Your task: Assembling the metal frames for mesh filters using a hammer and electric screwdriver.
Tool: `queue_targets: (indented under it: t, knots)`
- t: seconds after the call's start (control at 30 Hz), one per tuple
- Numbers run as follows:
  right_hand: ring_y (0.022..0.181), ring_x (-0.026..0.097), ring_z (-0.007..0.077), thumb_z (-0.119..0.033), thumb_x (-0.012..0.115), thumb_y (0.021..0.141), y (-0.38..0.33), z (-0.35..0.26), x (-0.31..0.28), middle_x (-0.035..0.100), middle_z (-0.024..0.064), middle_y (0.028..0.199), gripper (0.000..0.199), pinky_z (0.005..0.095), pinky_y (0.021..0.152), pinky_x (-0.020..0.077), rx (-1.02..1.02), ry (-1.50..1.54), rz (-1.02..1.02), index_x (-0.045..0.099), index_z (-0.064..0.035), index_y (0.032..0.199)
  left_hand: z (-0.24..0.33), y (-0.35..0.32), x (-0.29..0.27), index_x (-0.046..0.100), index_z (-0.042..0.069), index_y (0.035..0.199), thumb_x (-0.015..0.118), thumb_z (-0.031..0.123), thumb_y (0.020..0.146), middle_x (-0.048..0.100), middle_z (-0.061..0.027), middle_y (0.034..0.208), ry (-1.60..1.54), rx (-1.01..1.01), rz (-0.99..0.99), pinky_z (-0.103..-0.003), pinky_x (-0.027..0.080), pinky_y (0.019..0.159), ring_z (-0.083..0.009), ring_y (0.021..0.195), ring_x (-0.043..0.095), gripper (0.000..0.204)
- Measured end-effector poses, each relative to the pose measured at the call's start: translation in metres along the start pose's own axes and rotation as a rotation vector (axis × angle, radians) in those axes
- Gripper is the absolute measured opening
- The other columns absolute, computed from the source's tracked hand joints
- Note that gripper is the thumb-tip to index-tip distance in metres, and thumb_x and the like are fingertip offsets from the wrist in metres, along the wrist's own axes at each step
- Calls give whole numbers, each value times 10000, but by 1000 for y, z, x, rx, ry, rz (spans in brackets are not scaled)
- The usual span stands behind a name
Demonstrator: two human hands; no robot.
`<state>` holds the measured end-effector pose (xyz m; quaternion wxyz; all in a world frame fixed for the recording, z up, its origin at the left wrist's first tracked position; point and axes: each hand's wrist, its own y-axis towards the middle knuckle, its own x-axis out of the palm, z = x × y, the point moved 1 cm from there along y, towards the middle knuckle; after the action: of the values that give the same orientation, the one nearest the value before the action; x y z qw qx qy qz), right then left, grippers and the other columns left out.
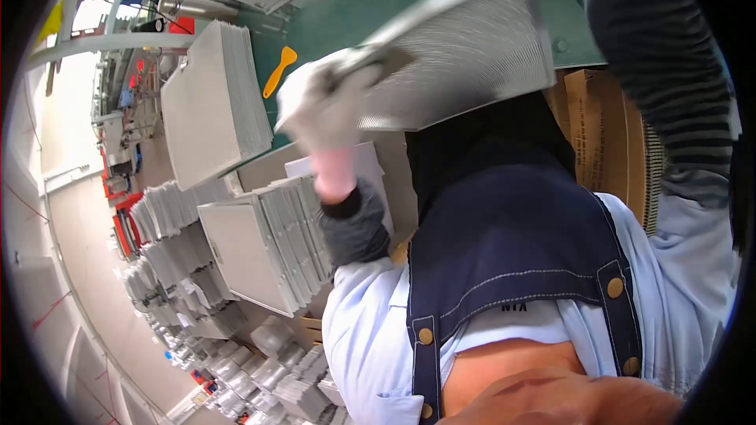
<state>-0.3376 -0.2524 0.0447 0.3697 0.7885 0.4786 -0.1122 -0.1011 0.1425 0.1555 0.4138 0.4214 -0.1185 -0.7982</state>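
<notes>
My left hand (327, 106), in a white glove with a pink cuff, grips the near corner of a ribbed grey metal filter panel (472, 55) and holds it tilted above the green table (315, 31). The hand and panel are motion-blurred. My right forearm in a dark striped sleeve (669, 79) rises along the right side toward the panel's far edge. The right hand itself is past the top of the picture. My blue apron and light shirt fill the lower middle.
A tall stack of the same panels (213, 102) lies on the table's left, with an orange scraper (279, 71) beside it. More panel stacks (268, 244) sit below, and heaps of them (197, 283) cover the floor. A cardboard box (606, 134) stands at the right.
</notes>
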Motion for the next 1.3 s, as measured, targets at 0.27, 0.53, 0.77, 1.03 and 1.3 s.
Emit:
queue_targets:
  t: [0.27,0.53,0.77,1.03,1.3]
  knots:
    - [837,579,150,-272,616,901,-92,64,-154,631,76,967,326,300,728,486,79,-235,-233,612,-12,1097,-91,27,-25,551,14,1116,702,255,861,631,-52,1011,-1164,-103,197,-280,451,822,-134,889,572,382]
    - [844,587,151,-245,650,876,-39,-59,33,652,79,983,309,304,734,495,181,42,-169,638,-22,1090,-155,-2,39,573,26,1042,663,179,887,635,-27,965,-1144,-222,140,-241,449,754,-108,854,574,236]
    - [1012,587,337,-164,593,856,-17,-99,94,631,185,1090,326,383,903,459,770,-329,-391,603,-13,1145,-152,8,50,544,28,1064,615,186,904,610,-44,993,-1134,-209,140,-280,427,792,-138,887,550,236]
    - [1008,577,262,-70,651,805,-28,-83,96,628,146,1065,418,357,916,446,695,-114,-259,556,9,1205,-170,2,43,569,-15,965,523,149,949,519,24,753,-165,67,225,-233,336,527,-54,641,456,170]
    - [1047,571,181,-170,508,943,-18,-147,-8,590,110,1139,371,315,908,468,310,453,363,493,33,1253,41,101,-101,669,-40,1005,676,37,785,682,-97,830,-138,277,129,-245,486,707,-129,741,623,233]
